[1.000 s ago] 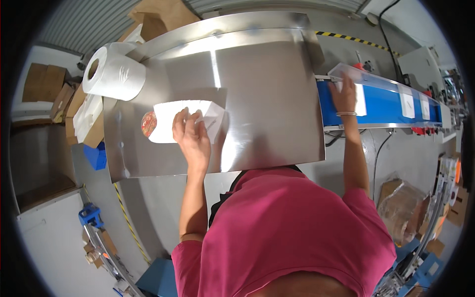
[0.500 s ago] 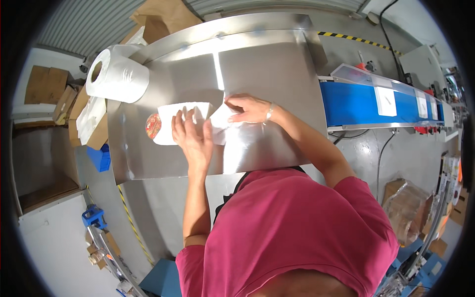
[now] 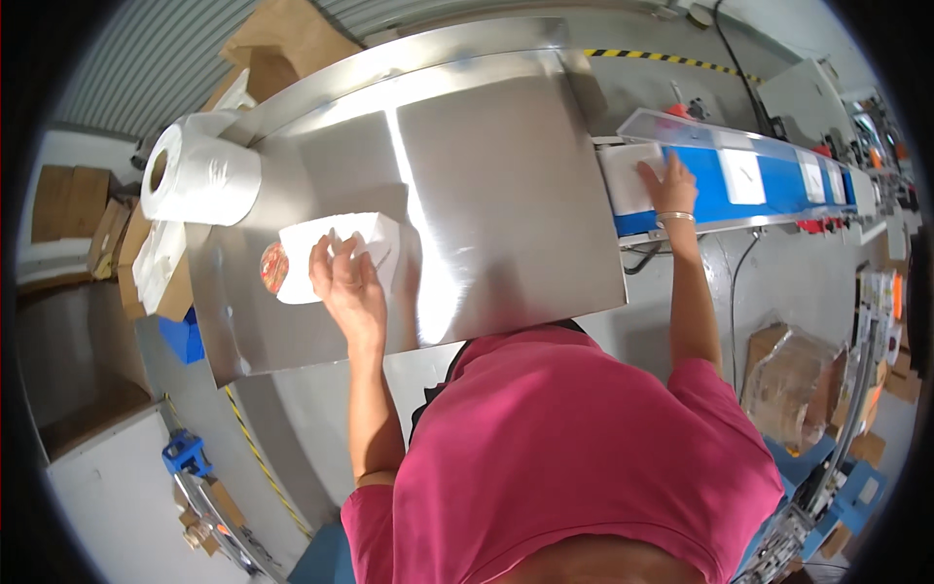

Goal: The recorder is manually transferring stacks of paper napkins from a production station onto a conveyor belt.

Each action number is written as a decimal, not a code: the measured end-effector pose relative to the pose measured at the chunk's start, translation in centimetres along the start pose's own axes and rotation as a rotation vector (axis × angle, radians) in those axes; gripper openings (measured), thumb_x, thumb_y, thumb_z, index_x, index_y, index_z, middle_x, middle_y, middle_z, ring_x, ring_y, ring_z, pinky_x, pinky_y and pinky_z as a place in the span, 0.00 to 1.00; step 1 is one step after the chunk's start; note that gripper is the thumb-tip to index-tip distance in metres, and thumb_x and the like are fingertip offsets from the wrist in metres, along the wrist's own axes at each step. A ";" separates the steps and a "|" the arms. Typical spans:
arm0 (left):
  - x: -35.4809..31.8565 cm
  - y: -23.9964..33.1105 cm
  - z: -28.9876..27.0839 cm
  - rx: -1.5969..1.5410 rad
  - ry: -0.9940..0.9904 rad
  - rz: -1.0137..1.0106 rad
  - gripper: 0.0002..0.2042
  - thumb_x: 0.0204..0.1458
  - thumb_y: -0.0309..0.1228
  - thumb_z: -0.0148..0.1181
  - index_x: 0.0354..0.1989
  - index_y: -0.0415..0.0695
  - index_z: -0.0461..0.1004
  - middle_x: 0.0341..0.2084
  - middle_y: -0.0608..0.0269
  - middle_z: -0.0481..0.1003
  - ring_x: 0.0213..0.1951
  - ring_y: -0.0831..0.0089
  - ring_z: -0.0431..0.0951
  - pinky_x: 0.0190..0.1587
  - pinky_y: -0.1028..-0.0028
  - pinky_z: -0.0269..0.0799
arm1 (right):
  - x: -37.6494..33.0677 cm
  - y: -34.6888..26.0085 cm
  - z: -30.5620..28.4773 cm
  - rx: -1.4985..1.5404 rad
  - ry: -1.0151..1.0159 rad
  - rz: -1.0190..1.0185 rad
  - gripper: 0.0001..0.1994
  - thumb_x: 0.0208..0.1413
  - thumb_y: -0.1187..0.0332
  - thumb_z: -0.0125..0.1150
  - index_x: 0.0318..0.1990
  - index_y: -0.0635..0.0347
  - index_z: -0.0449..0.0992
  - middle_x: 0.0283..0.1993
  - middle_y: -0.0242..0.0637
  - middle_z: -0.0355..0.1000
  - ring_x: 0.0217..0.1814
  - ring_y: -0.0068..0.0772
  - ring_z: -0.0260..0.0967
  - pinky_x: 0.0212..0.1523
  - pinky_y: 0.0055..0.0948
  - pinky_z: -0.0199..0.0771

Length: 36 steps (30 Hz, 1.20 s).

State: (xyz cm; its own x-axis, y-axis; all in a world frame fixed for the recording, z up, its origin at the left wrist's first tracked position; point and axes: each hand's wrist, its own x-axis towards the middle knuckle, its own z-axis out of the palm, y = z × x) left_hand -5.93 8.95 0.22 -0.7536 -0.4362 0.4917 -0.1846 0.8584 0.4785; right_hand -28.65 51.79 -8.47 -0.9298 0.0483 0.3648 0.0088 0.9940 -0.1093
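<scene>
On the left of the steel table [image 3: 506, 195] lies a stack of thin white sheets or flat bags [image 3: 297, 251]. My left hand [image 3: 352, 297] rests on the stack with bent fingers apart. Poking out at the stack's left end is a rounded red-patterned thing [image 3: 274, 268], mostly covered. My right hand [image 3: 673, 187] reaches past the table's right edge, fingers apart, its thumb at a flat white square piece [image 3: 628, 175] on the near end of the blue conveyor belt [image 3: 702, 170]. Whether the thumb touches that piece I cannot tell.
Several similar white pieces [image 3: 743, 177] lie farther along the belt, beside a clear plastic guard [image 3: 671, 127]. A large white roll [image 3: 204, 180] stands at the table's back left corner. Cardboard boxes [image 3: 73, 209] and a blue bin [image 3: 183, 336] are left of the table.
My right hand has moved from beside the stack to the belt, where a white piece now lies at the near end. My left hand stays on the stack. The whole view has shifted slightly.
</scene>
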 end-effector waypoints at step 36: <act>0.1 -2.1 -1.0 0.008 -0.030 -0.038 0.14 0.44 0.18 0.60 0.41 0.45 0.77 0.56 0.49 0.64 0.62 0.49 0.58 0.61 0.53 0.54 | 0.3 -8.8 -2.9 0.489 -0.062 -0.372 0.22 0.49 0.59 0.65 0.50 0.60 0.72 0.48 0.47 0.72 0.49 0.49 0.69 0.49 0.41 0.69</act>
State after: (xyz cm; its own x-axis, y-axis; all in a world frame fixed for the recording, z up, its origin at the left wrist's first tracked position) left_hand -5.04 6.81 -0.03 -0.7646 -0.4606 0.4509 -0.2185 0.8433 0.4910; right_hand -27.91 43.29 -4.74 -0.8579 -0.3131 0.4074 -0.4762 0.7824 -0.4013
